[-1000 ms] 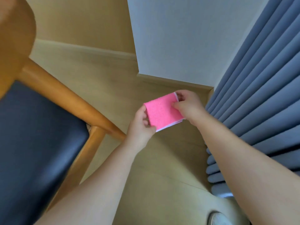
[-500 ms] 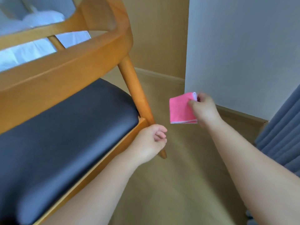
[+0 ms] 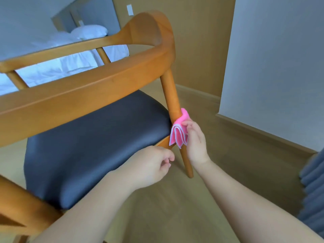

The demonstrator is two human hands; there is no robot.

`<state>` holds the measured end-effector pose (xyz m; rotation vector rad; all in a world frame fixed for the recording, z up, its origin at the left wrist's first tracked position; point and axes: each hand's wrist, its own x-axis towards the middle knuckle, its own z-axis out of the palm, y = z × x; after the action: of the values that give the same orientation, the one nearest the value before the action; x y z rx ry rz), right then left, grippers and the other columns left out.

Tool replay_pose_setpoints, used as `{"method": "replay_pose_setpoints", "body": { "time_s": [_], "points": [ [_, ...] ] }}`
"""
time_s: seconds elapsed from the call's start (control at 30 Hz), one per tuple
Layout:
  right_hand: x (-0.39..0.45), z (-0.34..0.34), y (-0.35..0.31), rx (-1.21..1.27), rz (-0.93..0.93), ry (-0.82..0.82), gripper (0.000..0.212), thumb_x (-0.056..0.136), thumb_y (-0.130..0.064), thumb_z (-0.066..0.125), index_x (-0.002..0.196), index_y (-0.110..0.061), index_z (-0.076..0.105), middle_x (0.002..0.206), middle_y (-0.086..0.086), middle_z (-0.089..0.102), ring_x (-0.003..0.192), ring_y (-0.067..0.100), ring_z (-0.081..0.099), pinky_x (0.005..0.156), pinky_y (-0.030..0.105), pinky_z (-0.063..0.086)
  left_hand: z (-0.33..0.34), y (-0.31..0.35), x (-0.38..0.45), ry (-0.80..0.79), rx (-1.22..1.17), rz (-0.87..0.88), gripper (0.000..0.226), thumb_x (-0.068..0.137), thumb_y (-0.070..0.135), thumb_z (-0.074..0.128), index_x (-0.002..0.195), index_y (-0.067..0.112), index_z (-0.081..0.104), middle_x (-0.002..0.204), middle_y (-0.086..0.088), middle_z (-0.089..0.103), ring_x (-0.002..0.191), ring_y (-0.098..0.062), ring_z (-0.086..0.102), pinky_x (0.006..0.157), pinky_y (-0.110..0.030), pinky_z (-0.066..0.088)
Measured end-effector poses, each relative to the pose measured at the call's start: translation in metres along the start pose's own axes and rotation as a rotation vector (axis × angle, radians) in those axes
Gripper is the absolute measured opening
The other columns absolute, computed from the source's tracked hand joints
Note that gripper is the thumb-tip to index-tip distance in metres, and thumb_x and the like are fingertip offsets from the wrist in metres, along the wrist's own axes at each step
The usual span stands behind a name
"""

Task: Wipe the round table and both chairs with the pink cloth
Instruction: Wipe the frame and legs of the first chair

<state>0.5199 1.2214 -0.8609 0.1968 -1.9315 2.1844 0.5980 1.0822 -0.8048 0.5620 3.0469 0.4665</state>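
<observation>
My right hand gripping cloth around chair leg, my left hand loosely curled, holding nothing

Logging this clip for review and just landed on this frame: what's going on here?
A person is wiping a wooden chair. The right hand holds the folded pink cloth against the chair's leg, beside the dark seat, with the cloth partly wrapped around the leg. The left hand hangs loosely curled near the seat's front corner and holds nothing. No round table or second chair is in view.
</observation>
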Motion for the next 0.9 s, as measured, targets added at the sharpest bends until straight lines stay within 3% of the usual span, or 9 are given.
{"method": "replay_pose_setpoints", "body": {
  "time_s": [0.07, 0.13, 0.2, 0.27, 0.33, 0.47, 0.77, 0.9],
  "points": [
    [0.003, -0.001, 0.004, -0.022, 0.040, 0.079, 0.025, 0.098, -0.010, 0.040, 0.091, -0.017, 0.063, 0.101, -0.004, 0.063, 0.089, 0.004, 0.059, 0.078, 0.022, 0.045, -0.010, 0.001, -0.005, 0.020, 0.037, 0.027, 0.009, 0.090, 0.027, 0.056, 0.092, 0.027, 0.064, 0.074, 0.014, 0.057, 0.068, -0.003, 0.049, 0.063, -0.024, 0.043],
    [0.008, -0.005, 0.011, -0.154, 0.014, 0.055, 0.015, 0.096, -0.018, 0.050, 0.109, -0.016, 0.058, 0.103, -0.005, 0.062, 0.094, 0.006, 0.061, 0.079, 0.021, 0.048, -0.020, 0.001, -0.012, 0.032, 0.065, 0.037, 0.016, 0.088, 0.031, 0.058, 0.072, 0.026, 0.058, 0.060, 0.011, 0.052, 0.063, -0.005, 0.048, 0.057, -0.026, 0.042],
    [0.014, -0.005, 0.017, -0.256, -0.032, 0.000, 0.037, 0.094, -0.028, 0.056, 0.128, -0.017, 0.048, 0.118, -0.004, 0.055, 0.107, 0.009, 0.057, 0.089, 0.023, 0.049, -0.029, -0.002, -0.021, 0.038, 0.106, 0.016, 0.031, 0.088, 0.037, 0.057, 0.060, 0.028, 0.046, 0.053, 0.010, 0.045, 0.058, -0.006, 0.046, 0.052, -0.025, 0.037],
    [0.018, -0.001, 0.022, -0.421, -0.111, -0.054, 0.053, 0.092, -0.039, 0.051, 0.139, -0.016, 0.039, 0.125, 0.003, 0.049, 0.116, 0.019, 0.050, 0.098, 0.038, 0.045, -0.037, -0.008, -0.030, 0.068, 0.157, -0.011, 0.039, 0.087, 0.040, 0.056, 0.055, 0.029, 0.039, 0.051, 0.009, 0.042, 0.056, -0.007, 0.045, 0.050, -0.021, 0.030],
    [0.019, 0.005, 0.025, -0.406, -0.127, -0.125, 0.059, 0.092, -0.043, 0.045, 0.145, -0.022, 0.029, 0.121, 0.003, 0.052, 0.114, 0.018, 0.052, 0.097, 0.043, 0.045, -0.041, -0.011, -0.039, 0.115, 0.198, -0.035, 0.041, 0.087, 0.042, 0.056, 0.053, 0.029, 0.036, 0.052, 0.008, 0.042, 0.058, -0.006, 0.045, 0.049, -0.018, 0.025],
    [0.020, 0.012, 0.027, -0.328, -0.098, -0.131, 0.056, 0.097, -0.040, 0.043, 0.147, -0.039, 0.019, 0.127, -0.008, 0.052, 0.114, 0.005, 0.053, 0.100, 0.035, 0.046, -0.042, -0.012, -0.053, 0.165, 0.221, -0.044, 0.043, 0.088, 0.044, 0.054, 0.053, 0.030, 0.034, 0.051, 0.008, 0.041, 0.058, -0.004, 0.045, 0.049, -0.017, 0.020],
    [0.036, 0.017, 0.016, -0.462, -0.198, -0.120, 0.059, 0.099, -0.037, 0.046, 0.149, -0.036, 0.014, 0.139, -0.005, 0.043, 0.124, 0.015, 0.047, 0.099, 0.041, 0.048, -0.049, -0.024, -0.059, 0.268, 0.193, -0.074, 0.040, 0.087, 0.045, 0.053, 0.056, 0.023, 0.040, 0.051, 0.006, 0.041, 0.061, -0.010, 0.048, 0.045, -0.017, 0.029],
    [0.045, 0.023, -0.008, -0.480, -0.322, -0.104, 0.057, 0.099, -0.043, 0.042, 0.149, -0.031, 0.017, 0.139, -0.003, 0.043, 0.124, 0.014, 0.046, 0.099, 0.033, 0.045, -0.051, -0.026, -0.059, 0.283, 0.193, -0.048, 0.039, 0.087, 0.046, 0.051, 0.057, 0.023, 0.041, 0.051, 0.006, 0.041, 0.059, -0.014, 0.048, 0.045, -0.021, 0.034]
  ]
}}
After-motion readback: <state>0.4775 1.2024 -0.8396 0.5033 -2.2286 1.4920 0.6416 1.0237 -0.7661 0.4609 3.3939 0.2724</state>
